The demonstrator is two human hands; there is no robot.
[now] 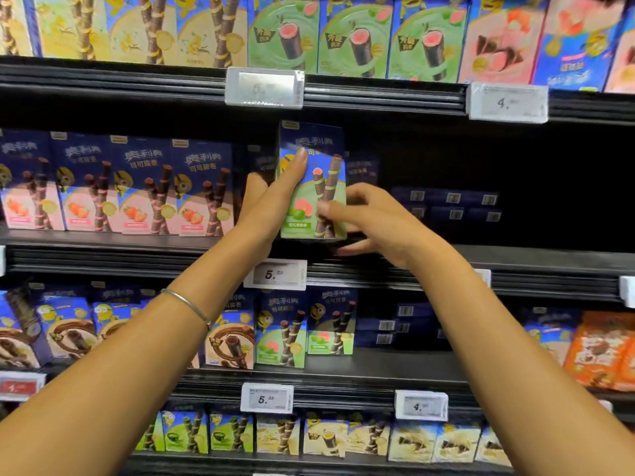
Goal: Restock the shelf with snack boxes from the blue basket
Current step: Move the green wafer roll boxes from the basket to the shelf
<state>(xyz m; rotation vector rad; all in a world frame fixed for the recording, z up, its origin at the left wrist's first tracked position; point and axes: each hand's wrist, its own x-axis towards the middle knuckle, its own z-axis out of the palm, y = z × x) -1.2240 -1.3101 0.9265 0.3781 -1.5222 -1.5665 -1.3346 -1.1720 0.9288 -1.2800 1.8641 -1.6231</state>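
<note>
Snack box [319,187] – upright, held at the front lip of the middle shelf [515,259], bottom edge just over the shelf board. We cannot tell if it touches the board.

We are in a shop aisle facing dark metal shelving. The shelf fronts are ribbed black strips with white plastic price tags clipped on, one [275,274] right below the box.

The box is a tall flat carton, glossy, dark blue on top and green lower down. It is printed with two wafer rolls and a cut pink fruit.

The left hand [266,207] grips its left side, with one finger laid straight up the front face and the rest wrapped behind. The right hand [374,221] has bent fingers pinching the lower right edge and one digit under the bottom corner. It is slightly blurred. A thin metal bracelet [187,304] sits on the left wrist.

Left of the box stands a tight row of blue-and-pink strawberry cartons [113,187], the nearest just beside the left hand. Right of it is a dark gap, with flat-lying blue cartons [446,204] set back and showing barcodes.

Up top we see yellow, green [357,39] and pink cartons. Below, two matching green cartons [285,331] stand near chocolate ones, with orange packs [601,348] far right. Both forearms cross in front of the lower shelves and hide part of the stock.
</note>
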